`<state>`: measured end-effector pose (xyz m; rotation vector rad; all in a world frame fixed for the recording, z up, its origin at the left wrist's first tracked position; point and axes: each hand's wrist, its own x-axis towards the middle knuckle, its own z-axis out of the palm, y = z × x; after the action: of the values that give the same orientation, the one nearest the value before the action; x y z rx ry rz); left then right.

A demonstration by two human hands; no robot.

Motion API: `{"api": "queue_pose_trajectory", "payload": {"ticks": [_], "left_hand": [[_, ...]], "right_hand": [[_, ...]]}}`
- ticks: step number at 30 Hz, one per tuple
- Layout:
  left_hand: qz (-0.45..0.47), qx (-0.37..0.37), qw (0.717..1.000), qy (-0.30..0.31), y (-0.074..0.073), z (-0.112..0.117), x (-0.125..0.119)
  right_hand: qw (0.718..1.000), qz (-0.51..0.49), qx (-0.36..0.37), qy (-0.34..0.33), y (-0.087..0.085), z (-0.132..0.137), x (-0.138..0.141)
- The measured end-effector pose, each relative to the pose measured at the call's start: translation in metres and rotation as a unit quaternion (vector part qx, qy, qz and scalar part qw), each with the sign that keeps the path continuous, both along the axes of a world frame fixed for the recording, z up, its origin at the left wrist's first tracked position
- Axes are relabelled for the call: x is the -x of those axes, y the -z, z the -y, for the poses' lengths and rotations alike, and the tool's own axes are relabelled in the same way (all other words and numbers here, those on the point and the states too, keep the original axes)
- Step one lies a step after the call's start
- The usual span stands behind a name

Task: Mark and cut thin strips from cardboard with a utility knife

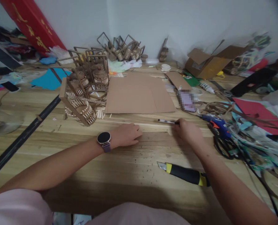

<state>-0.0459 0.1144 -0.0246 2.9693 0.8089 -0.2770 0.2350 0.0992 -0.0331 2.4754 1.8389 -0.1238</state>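
My left hand (pixel 127 135), with a watch (pixel 104 137) on its wrist, lies palm down on the left end of a thin brown cardboard strip (pixel 156 138). Its fingers are loosely stretched and slightly apart. My right hand (pixel 189 132) is closed at the right end of a pen (pixel 165 121), which points left over the wooden table. Some of that hand's fingers are hidden beneath it. Below the strip lies a utility knife (pixel 185 174) with a black and yellow handle, its blade out to the left. Dark crumbs are scattered beside the blade.
A large cardboard sheet (pixel 139 93) lies ahead. Small slatted wooden buckets (pixel 81 111) with tall handles stand at the left, behind a long black strip (pixel 24 136). At the right are a blue glue gun (pixel 216 125), scissors (pixel 223 147), tangled strips and an open carton (pixel 211 64).
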Motion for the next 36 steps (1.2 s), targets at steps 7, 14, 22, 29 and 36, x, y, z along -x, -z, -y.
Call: {"api": "queue_pose_trajectory", "payload": {"ticks": [7, 14, 22, 29, 36], "left_hand": [[0.031, -0.113, 0.988, -0.097, 0.003, -0.006, -0.004], [0.083, -0.024, 0.996, -0.019, 0.014, 0.022, -0.014], [0.072, 0.011, 0.997, -0.028, 0.019, 0.03, -0.004], [0.092, 0.016, 0.992, -0.079, 0.023, 0.05, 0.051], [0.129, 0.045, 0.98, -0.144, 0.033, 0.054, 0.105]], "right_hand": [[0.993, -0.064, -0.006, -0.102, -0.013, 0.045, -0.011], [0.926, -0.149, -0.028, -0.347, 0.018, 0.145, -0.037], [0.922, -0.176, -0.155, -0.308, 0.027, 0.166, -0.026], [0.879, -0.469, 0.026, -0.084, -0.009, 0.15, -0.003], [0.763, -0.631, 0.139, -0.004, -0.025, 0.141, 0.024]]}}
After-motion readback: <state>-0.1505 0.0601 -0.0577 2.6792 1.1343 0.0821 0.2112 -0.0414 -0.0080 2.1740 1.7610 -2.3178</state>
